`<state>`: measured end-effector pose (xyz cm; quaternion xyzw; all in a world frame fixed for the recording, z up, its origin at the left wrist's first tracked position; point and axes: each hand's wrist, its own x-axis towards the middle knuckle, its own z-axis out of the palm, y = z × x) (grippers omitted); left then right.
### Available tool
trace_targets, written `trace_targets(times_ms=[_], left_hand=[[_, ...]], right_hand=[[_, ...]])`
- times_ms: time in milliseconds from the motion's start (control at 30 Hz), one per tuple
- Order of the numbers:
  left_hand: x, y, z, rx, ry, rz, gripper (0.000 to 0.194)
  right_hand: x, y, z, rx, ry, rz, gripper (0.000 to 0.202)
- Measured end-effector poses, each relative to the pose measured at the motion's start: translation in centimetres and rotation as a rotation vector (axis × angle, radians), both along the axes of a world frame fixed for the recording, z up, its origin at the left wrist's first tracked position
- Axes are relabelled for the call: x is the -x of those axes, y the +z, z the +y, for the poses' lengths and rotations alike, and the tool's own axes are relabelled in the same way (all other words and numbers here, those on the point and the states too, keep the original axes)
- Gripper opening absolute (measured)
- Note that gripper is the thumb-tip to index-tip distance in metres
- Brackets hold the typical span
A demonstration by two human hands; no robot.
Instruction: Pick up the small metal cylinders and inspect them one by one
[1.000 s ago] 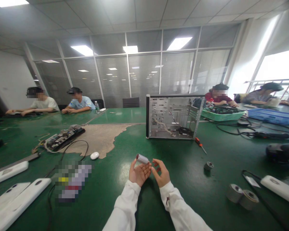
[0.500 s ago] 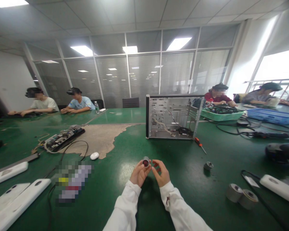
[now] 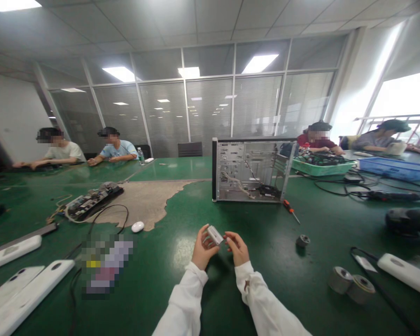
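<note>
Above the table's near middle, my left hand (image 3: 203, 249) holds a small silver-grey metal cylinder (image 3: 215, 235) between thumb and fingers. The cylinder lies tilted, its side towards me and one end pointing down to the right. Close by that end is my right hand (image 3: 237, 247), with thumb and fingertips drawn together. Whether they touch the cylinder or pinch something small I cannot make out. To the right stand similar grey cylinders: a small one (image 3: 303, 241) and two larger ones (image 3: 340, 280) side by side.
An open computer case (image 3: 250, 170) stands ahead, with a screwdriver (image 3: 291, 211) beside it. A circuit board assembly (image 3: 93, 200) and white devices (image 3: 28, 298) lie left. Green (image 3: 322, 169) and blue baskets (image 3: 395, 168), cables and a black tool (image 3: 411, 223) are right. Several people sit opposite.
My left hand has turned the cylinder: its open end with the reddish inside faced me before, and now its side does. My right hand has shifted slightly right.
</note>
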<state>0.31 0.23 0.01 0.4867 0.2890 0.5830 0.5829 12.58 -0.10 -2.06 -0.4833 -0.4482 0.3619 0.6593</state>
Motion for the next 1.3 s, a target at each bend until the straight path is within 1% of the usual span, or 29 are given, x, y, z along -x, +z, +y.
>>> trace_targets(times_ms=[67, 167, 267, 333, 433, 600, 700, 800, 933, 1033, 1167, 1300], left_hand=[[-0.1, -0.1, -0.1, -0.072, 0.026, 0.141, 0.069], [-0.2, -0.5, -0.3, -0.214, 0.090, 0.353, 0.066], [0.0, -0.8, -0.3, -0.364, 0.137, 0.516, 0.064], [0.1, -0.8, -0.3, -0.422, 0.144, 0.568, 0.065], [0.2, -0.7, -0.4, -0.398, 0.120, 0.552, 0.065], [0.2, -0.6, -0.4, -0.192, 0.035, 0.346, 0.067], [0.3, -0.9, -0.3, -0.123, 0.028, 0.302, 0.068], [0.3, -1.1, -0.2, -0.115, 0.041, 0.320, 0.065], [0.1, -1.1, -0.2, -0.120, 0.044, 0.331, 0.058], [0.0, -0.9, -0.3, -0.142, 0.059, 0.377, 0.051], [-0.1, -0.3, -0.6, -0.178, 0.052, 0.413, 0.035], [-0.2, 0.1, -0.9, -0.204, 0.023, 0.430, 0.031]], right_hand=[[-0.1, 0.1, 0.0, -0.007, 0.033, -0.018, 0.033], [-0.1, 0.3, -0.3, -0.034, 0.087, -0.127, 0.032], [0.1, 0.2, -0.5, -0.081, 0.053, -0.285, 0.033], [0.4, 0.0, -0.5, -0.116, 0.009, -0.362, 0.034], [0.6, -0.4, -0.4, -0.140, -0.024, -0.415, 0.033], [0.5, -0.9, -0.1, -0.099, -0.043, -0.430, 0.033], [0.7, -1.1, 0.0, -0.117, -0.040, -0.454, 0.036], [0.9, -1.2, 0.0, -0.143, -0.058, -0.466, 0.037], [0.8, -0.9, -0.2, -0.166, -0.066, -0.480, 0.032], [0.6, -0.4, -0.4, -0.181, -0.058, -0.477, 0.026], [0.5, 0.1, -0.6, -0.226, -0.064, -0.473, 0.021], [0.5, 0.2, -0.7, -0.260, -0.086, -0.478, 0.018]])
